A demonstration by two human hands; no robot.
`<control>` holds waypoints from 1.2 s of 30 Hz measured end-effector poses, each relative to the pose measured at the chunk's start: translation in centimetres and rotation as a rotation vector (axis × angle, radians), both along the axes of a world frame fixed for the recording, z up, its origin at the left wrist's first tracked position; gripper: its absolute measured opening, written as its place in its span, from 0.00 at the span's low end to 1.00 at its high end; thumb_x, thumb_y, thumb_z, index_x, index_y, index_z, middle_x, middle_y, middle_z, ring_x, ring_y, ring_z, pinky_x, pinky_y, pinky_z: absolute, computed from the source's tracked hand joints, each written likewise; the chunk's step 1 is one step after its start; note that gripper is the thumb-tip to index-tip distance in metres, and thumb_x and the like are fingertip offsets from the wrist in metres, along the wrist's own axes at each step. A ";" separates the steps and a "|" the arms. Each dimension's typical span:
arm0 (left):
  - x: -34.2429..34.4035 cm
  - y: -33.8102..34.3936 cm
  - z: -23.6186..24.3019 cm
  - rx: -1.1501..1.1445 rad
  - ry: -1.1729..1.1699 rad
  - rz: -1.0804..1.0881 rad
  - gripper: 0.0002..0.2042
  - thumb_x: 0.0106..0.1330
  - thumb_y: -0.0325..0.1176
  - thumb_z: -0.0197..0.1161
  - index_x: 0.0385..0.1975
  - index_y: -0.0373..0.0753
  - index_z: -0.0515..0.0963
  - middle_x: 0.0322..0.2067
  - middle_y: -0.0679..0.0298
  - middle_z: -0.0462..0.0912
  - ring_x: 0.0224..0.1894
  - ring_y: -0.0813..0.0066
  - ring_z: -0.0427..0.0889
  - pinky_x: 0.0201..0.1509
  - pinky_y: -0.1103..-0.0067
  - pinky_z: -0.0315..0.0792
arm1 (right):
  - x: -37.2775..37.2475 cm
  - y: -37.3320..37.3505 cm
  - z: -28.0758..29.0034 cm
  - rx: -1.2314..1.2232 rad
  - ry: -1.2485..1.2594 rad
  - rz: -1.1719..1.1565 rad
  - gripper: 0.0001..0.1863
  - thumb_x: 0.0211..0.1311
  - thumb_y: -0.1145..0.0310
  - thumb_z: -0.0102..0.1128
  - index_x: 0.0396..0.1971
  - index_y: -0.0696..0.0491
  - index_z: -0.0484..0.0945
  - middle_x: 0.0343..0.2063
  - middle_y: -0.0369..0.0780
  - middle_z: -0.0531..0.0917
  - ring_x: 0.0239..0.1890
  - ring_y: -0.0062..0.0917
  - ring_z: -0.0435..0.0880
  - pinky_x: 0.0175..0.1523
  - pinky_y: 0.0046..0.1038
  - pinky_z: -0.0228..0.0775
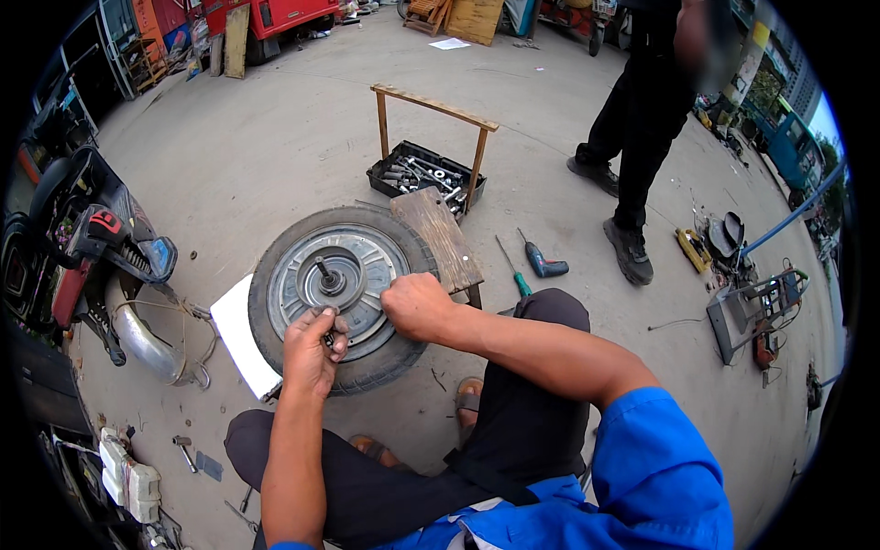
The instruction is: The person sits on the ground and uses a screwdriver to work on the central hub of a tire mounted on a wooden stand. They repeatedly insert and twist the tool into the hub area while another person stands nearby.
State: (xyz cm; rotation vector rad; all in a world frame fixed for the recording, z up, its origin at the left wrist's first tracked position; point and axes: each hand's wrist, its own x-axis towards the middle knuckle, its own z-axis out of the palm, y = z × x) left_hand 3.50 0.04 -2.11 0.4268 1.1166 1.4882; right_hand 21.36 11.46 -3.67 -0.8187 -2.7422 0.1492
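A wheel (385, 362) with a black tyre and a grey metal hub lies flat in front of my knees. A threaded axle (324, 271) stands up from the hub's middle. Over the near left part of the hub, my left hand (313, 353) is closed, palm partly up, around small dark metal pieces, perhaps screws. My right hand (417, 307) makes a fist at the hub's right edge, with its back toward me. Whatever it grips, if anything, is hidden.
Beyond the wheel are a wooden stool (438, 234) and a black toolbox (417, 151) with a wooden handle. A green-handled screwdriver (515, 268) and a cordless drill (543, 260) lie right. A person (632, 137) stands behind them. Scooter parts (101, 229) crowd the left.
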 end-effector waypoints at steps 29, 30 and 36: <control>-1.4 1.4 -4.0 0.004 0.089 -0.013 0.03 0.72 0.33 0.58 0.38 0.43 0.74 0.23 0.68 0.76 0.15 0.81 0.69 0.14 0.84 0.58 | -1.0 0.4 -2.9 0.100 0.084 0.045 0.06 0.48 0.69 0.61 0.19 0.52 0.86 0.22 0.46 0.85 0.29 0.40 0.87 0.32 0.39 0.78; -1.6 1.4 -4.3 0.011 0.086 -0.005 0.04 0.72 0.33 0.58 0.37 0.41 0.74 0.23 0.67 0.76 0.15 0.81 0.68 0.14 0.85 0.58 | -1.2 0.4 -2.8 0.096 0.073 0.046 0.07 0.49 0.68 0.61 0.20 0.52 0.86 0.22 0.46 0.86 0.29 0.40 0.87 0.33 0.39 0.78; 0.7 0.3 -0.3 -0.103 0.099 0.033 0.05 0.73 0.32 0.59 0.34 0.41 0.76 0.27 0.68 0.81 0.20 0.83 0.71 0.18 0.86 0.59 | -2.0 0.5 -4.0 0.090 0.100 0.005 0.07 0.49 0.67 0.61 0.19 0.53 0.85 0.20 0.46 0.84 0.29 0.41 0.87 0.33 0.40 0.77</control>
